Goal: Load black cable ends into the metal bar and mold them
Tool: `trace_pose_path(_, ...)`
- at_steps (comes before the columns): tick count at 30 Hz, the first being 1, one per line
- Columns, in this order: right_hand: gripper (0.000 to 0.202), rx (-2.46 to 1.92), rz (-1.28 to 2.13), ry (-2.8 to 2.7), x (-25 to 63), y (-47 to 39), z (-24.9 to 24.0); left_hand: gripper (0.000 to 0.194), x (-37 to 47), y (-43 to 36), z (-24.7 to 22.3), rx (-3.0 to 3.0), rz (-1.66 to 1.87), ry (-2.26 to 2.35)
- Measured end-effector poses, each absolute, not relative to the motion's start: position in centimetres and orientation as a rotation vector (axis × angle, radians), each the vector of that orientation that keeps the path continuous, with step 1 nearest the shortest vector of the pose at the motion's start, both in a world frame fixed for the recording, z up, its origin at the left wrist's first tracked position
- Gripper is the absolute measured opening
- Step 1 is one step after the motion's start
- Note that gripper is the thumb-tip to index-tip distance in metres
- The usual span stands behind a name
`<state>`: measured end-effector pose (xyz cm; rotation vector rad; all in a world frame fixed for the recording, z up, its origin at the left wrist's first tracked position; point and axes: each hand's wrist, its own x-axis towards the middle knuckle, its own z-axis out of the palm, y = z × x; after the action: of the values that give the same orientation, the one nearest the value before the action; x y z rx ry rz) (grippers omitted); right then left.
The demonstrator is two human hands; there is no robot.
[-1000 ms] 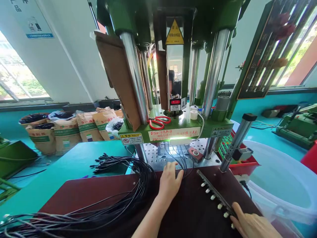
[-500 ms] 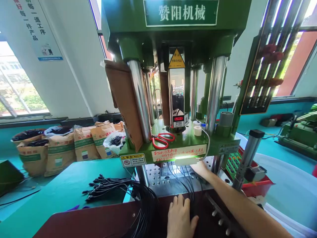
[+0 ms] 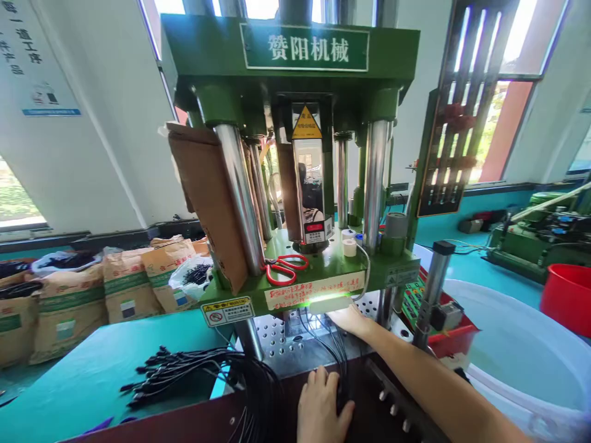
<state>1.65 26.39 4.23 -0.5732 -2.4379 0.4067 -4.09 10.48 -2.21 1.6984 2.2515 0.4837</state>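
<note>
Several thin black cables [image 3: 339, 351] run out from under the green press [image 3: 378, 271] over the perforated metal plate [image 3: 289, 354]. At the lower middle, my left hand [image 3: 321, 400] is closed around these cables where they hang over the dark red front edge. My right hand [image 3: 348, 319] reaches beneath the press's green plate and its lit lamp [image 3: 330, 303], close to the cable ends. Its fingers are hidden there. To the left, a thick bundle of black cables [image 3: 194, 366] with plug-like ends lies on the teal table [image 3: 83, 381] and droops over the edge.
Red-handled scissors [image 3: 287, 269] and white rolls [image 3: 349, 247] lie on the press's ledge. Cardboard [image 3: 205, 197] leans against its left column. On the right stand a metal post [image 3: 431, 295], a red bin [image 3: 455, 338] and a large white tub [image 3: 521, 351]. Filled paper sacks [image 3: 124, 283] stand behind the table.
The camera view has shifted, so the press appears farther left and smaller. My right hand is a little farther under the plate's front edge; my left hand stays at the cables.
</note>
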Motion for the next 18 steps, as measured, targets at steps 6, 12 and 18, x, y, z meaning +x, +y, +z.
trace_pose_path(6,0.024,-0.713,0.247,-2.412,15.2,20.7,3.1,0.038,-4.9,10.0,-3.3,1.674,0.851,2.124)
trace_pose_path(12,0.046,-1.351,0.033,-1.983,37.9,17.4,-3.4,0.047,-5.6,14.0,-3.4,0.607,1.501,1.552)
trace_pose_path(18,0.045,-1.426,0.288,-1.906,38.3,18.0,-3.4,0.010,-5.8,18.0,-2.2,0.149,1.507,0.975)
